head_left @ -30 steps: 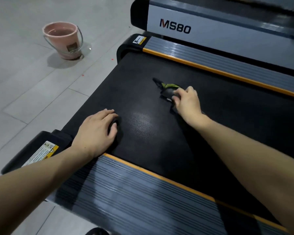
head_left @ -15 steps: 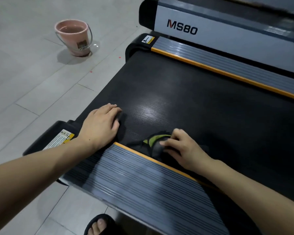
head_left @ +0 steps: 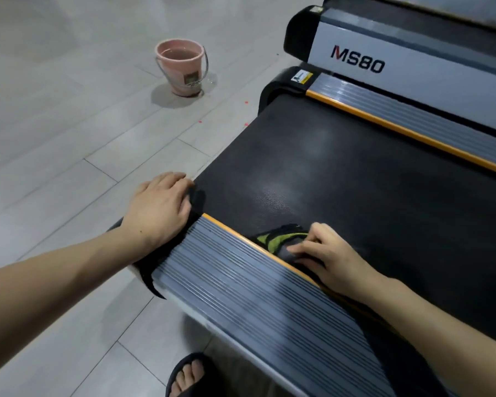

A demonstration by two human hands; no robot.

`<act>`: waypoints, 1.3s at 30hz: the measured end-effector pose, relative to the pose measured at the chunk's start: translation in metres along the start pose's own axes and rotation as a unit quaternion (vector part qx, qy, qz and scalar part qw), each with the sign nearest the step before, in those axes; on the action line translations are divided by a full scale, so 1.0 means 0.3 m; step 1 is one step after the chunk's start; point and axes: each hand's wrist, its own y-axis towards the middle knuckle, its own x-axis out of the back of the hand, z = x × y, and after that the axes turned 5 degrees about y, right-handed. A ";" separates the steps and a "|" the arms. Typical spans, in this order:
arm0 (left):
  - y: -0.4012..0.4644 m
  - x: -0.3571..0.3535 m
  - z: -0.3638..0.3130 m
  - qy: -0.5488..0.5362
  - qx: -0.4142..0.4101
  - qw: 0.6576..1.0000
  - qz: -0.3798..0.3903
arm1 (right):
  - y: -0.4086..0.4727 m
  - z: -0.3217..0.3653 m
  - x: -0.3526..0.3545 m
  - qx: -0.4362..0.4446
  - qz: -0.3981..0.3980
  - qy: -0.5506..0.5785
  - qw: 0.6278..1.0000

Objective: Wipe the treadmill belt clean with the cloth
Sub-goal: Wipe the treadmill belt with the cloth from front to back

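The black treadmill belt (head_left: 355,179) runs from the lower right to its rear end at centre. A dark cloth with green patches (head_left: 278,240) lies bunched on the belt against the near orange-edged side rail (head_left: 241,285). My right hand (head_left: 327,253) presses on the cloth with curled fingers gripping it. My left hand (head_left: 161,207) rests flat over the belt's rear corner and the black end cap, fingers relaxed.
A pink bucket (head_left: 181,68) holding water stands on the grey tiled floor to the far left. A second treadmill marked MS80 (head_left: 358,63) sits behind the far rail. My foot in a black sandal (head_left: 188,376) is on the floor below the near rail.
My right hand pulled the cloth from the belt's middle back to the near rail. The view has swung left and lower; my left hand stayed on the rear corner.
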 end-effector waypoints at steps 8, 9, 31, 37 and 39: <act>-0.012 -0.010 0.020 -0.016 0.071 0.997 0.012 | 0.536 0.046 -0.212 -0.036 -0.072 -0.020 0.997; -0.015 -0.010 0.021 -0.014 0.072 0.997 0.014 | 0.551 0.057 -0.212 -0.040 -0.070 -0.017 0.997; 0.051 0.012 0.040 -0.074 0.117 0.990 0.019 | 0.723 -0.027 -0.228 -0.118 -0.150 -0.067 0.979; 0.068 0.002 0.027 -0.064 0.113 0.991 0.019 | 0.649 0.045 -0.250 0.047 -0.023 -0.060 0.997; 0.059 -0.002 0.021 -0.056 0.104 0.993 0.022 | 0.743 -0.055 -0.210 0.008 -0.061 -0.110 0.992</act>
